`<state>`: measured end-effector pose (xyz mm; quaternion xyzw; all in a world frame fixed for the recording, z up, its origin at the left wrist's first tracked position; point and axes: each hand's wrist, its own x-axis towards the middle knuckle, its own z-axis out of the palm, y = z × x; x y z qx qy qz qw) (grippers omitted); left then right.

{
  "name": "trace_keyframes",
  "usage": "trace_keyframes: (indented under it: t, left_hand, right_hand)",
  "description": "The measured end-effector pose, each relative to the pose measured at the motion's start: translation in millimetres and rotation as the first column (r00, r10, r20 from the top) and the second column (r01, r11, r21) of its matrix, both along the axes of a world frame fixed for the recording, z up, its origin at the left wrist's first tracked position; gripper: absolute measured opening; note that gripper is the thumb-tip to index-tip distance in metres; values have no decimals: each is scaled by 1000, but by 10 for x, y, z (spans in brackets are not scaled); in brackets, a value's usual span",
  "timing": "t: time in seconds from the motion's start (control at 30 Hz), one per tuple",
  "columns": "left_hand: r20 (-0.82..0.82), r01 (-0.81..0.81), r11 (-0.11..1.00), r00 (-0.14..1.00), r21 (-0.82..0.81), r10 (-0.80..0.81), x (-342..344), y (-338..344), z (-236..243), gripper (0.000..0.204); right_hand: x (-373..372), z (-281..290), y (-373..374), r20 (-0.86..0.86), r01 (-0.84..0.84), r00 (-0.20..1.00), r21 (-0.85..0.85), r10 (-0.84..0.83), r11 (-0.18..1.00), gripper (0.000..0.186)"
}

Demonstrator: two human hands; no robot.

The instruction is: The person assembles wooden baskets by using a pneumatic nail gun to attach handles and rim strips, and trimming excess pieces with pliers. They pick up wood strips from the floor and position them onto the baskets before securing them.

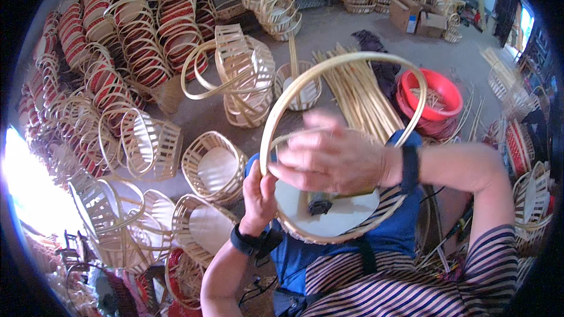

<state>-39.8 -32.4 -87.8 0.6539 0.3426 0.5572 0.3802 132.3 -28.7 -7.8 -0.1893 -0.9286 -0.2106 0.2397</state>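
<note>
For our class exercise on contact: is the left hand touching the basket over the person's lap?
Touching. The head view shows the left hand gripping the basket at its left edge.

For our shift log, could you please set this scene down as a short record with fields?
Left hand: grips basket near the foot of its handle
Right hand: blurred, over the basket; grip unclear
Basket position: above blue trousers
Ahead: pale strips, red tub to their right
Far left: stacked red-banded baskets
</note>
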Motion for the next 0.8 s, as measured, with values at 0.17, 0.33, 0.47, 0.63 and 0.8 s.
trace_keyframes:
  t: [0.17, 0.33, 0.47, 0.63, 0.8]
  left_hand:
    - [-40, 38, 999, 998, -18, -38, 34, 3, -43, 28]
    - [-70, 58, 997, 996, -43, -61, 109, 77, -56, 26]
    - [-179, 0, 995, 984, -104, -19, 224, 110, 59, 23]
    - [-300, -52, 996, 954, -78, 26, 384, 170, 131, 18]
    - [-293, -81, 997, 953, -13, 73, 463, 213, 188, 22]
  right_hand:
    - [579, -1016, -73, 294, 331, 943, -805, -154, 493, 61]
    - [529, -1361, -77, 283, 285, 955, -786, -91, 549, 51]
    - [614, -1395, -12, -1, 81, 992, -774, -130, 628, 45]
    - [746, -754, -15, 160, 312, 872, -910, -463, 274, 32]
    - [761, -97, -532, -399, 80, 841, -576, -366, 813, 28]
